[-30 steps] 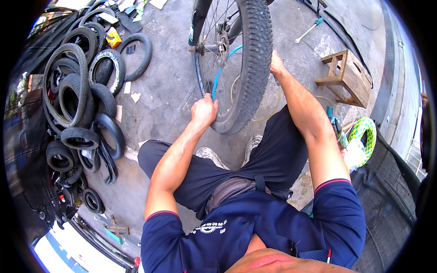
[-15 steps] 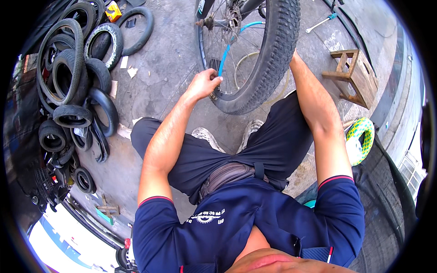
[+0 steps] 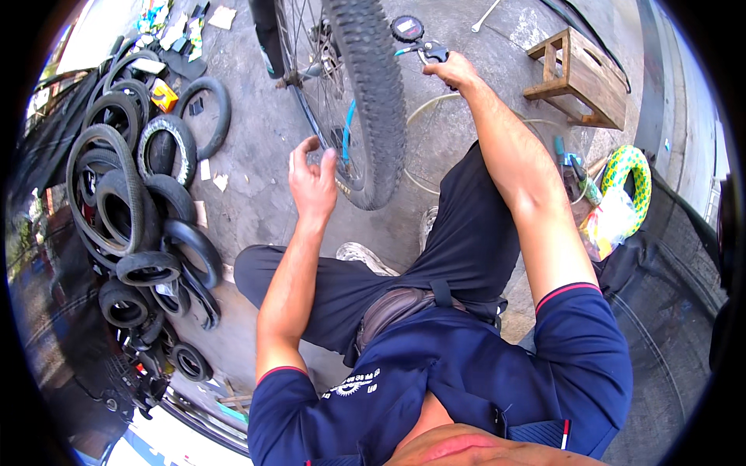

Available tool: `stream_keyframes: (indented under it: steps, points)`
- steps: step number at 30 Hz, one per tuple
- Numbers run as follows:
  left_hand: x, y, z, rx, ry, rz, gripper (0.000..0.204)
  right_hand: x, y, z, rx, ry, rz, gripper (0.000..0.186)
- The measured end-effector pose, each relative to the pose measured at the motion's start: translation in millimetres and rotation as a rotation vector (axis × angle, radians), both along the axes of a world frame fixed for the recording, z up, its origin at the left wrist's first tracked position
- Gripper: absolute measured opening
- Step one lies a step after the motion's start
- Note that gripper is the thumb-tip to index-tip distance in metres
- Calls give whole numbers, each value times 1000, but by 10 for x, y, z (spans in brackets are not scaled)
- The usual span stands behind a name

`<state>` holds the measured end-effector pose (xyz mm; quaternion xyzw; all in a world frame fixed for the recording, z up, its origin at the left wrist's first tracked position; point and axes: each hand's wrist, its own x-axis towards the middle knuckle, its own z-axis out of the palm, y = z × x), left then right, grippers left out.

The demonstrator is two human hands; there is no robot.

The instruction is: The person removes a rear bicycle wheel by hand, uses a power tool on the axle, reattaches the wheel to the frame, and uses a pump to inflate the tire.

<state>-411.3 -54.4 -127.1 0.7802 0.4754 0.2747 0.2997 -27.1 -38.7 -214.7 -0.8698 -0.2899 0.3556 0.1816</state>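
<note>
A bicycle wheel with a knobby black tire (image 3: 373, 101) stands upright in front of me. My right hand (image 3: 454, 71), to the right of the tire, is wrapped round the handle of a tire inflator with a round black gauge (image 3: 407, 29). Its blue hose (image 3: 347, 128) shows through the spokes and runs down to the lower part of the rim; the tire hides part of it. My left hand (image 3: 312, 182) is just left of the rim, thumb and fingers apart, with nothing seen in it. Where the hose meets the valve is too small to make out.
Many loose tires (image 3: 116, 194) lie heaped on the left. A wooden stool (image 3: 583, 78) stands at the right, with a green-and-yellow coiled ring (image 3: 628, 186) nearer me. A pale air hose (image 3: 416, 116) loops over the floor behind the wheel. A metal tool (image 3: 486, 15) lies at the far right.
My right hand has come out from behind the tire and now shows the inflator in it. My left hand has left the blue hose's end, its fingers now apart. The view has shifted.
</note>
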Motion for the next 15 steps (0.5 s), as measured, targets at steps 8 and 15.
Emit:
stream_keyframes:
  steps: [8,15]
  points:
    - [549,-269,1168,-113,-93,-292,72,-18,125,-82,-37,168,42,48]
    - [650,-331,990,-148,34,-193,58,-86,233,-120,-33,220,78,48]
